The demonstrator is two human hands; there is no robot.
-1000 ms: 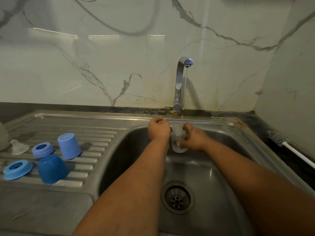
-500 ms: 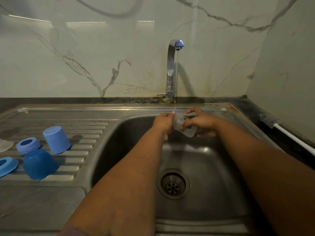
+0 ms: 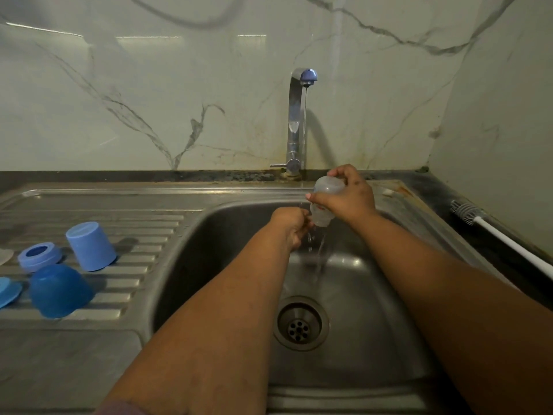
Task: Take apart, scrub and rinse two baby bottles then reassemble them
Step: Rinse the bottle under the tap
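The person stood at the steel sink (image 3: 209, 229) with both arms stretched over the basin. The right hand (image 3: 347, 196) held a clear baby bottle (image 3: 324, 202) upside down, with the mouth pointing down toward the basin. Its fingers were curled around the bottle body, the thumb on the near side and the other fingers over the raised base, so the grip was closed firmly on it. Water was pouring out from the bottle mouth and falling toward the drain (image 3: 300, 323).

The left hand (image 3: 291, 224) was just beside the bottle mouth, a little lower. Its fingers were bent inward and the tips seemed to touch the rim of the bottle, but I could not tell if they really pinched it or only rested there in the falling water.

A thin stream of water ran from the tap (image 3: 294, 115), which had a blue tip, behind the hands.

On the draining board at the left stood 2 blue caps upside down, a light blue cap (image 3: 90, 245) and a darker blue cap (image 3: 59, 290). Near them lay a light blue ring (image 3: 39, 256), and another blue ring (image 3: 9, 292) was partly cut by the picture edge.

A bottle brush (image 3: 490, 229) with a white handle lay on the counter at the right, well apart from the hands
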